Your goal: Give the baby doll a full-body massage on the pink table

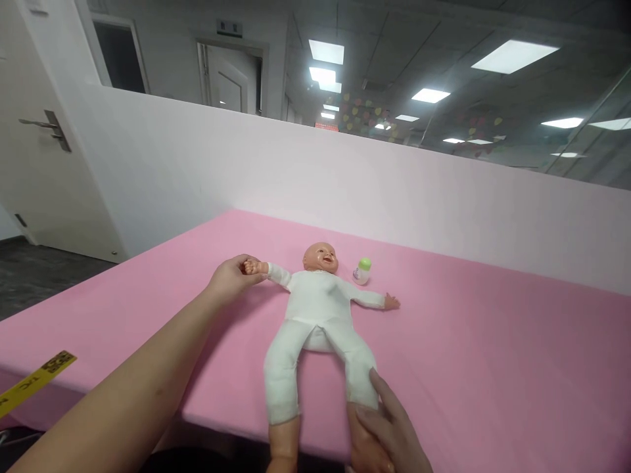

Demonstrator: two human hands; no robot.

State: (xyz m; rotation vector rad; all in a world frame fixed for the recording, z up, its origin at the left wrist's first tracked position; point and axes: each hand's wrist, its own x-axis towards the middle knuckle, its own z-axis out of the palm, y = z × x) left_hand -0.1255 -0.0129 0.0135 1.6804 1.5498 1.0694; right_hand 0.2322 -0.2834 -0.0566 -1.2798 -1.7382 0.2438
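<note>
A baby doll point(320, 302) with a white cloth body lies on its back on the pink-covered table point(473, 355), head away from me and arms spread. My left hand point(233, 276) is closed around the doll's hand on the left side, with the small fingers showing past mine. Around the lower leg on the right side curls my right hand point(394, 424), its thumb and fingers against the shin and trouser-like cloth end. Part of that hand is cut off by the lower frame edge. The doll's other arm and leg lie free.
A small baby bottle point(363, 270) with a green cap stands beside the doll's head. Behind the table runs a white low wall point(394, 190) with glass above. A yellow printed strip point(37, 382) is at the left front edge. A closed door point(54, 138) is at far left.
</note>
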